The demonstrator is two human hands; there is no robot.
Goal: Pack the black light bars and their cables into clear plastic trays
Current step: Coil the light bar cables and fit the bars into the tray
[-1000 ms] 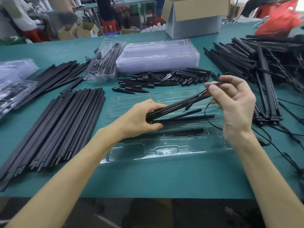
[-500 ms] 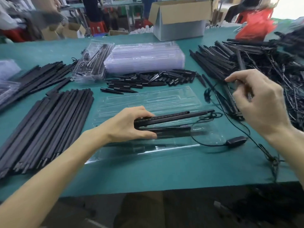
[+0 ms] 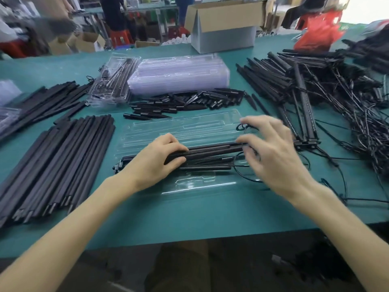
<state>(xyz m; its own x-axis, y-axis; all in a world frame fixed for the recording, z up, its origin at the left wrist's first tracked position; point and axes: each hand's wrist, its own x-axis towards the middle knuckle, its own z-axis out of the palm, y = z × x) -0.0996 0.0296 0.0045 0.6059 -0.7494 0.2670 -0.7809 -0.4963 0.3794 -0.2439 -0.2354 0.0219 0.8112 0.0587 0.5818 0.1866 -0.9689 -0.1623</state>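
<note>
A clear plastic tray (image 3: 189, 127) lies open on the green table in front of me. My left hand (image 3: 153, 163) grips the left part of a black light bar (image 3: 210, 149) that lies lengthwise over the tray's near half. More black bars (image 3: 206, 167) lie in the tray just below it. My right hand (image 3: 273, 157) hovers, blurred, over the bar's right end with its fingers spread. A thin black cable (image 3: 242, 175) loops out of the tray beneath that hand.
A row of black bars (image 3: 54, 165) lies at the left. Behind the tray are small black pieces (image 3: 189, 100), a stack of empty trays (image 3: 179, 74) and a packed tray (image 3: 115, 81). A tangled pile of bars with cables (image 3: 315, 91) fills the right. A cardboard box (image 3: 223, 28) stands at the back.
My right hand let go of the bar's end, reached to the pile at the right, then came back over the bar's right end. My left hand lowered the bar onto the tray.
</note>
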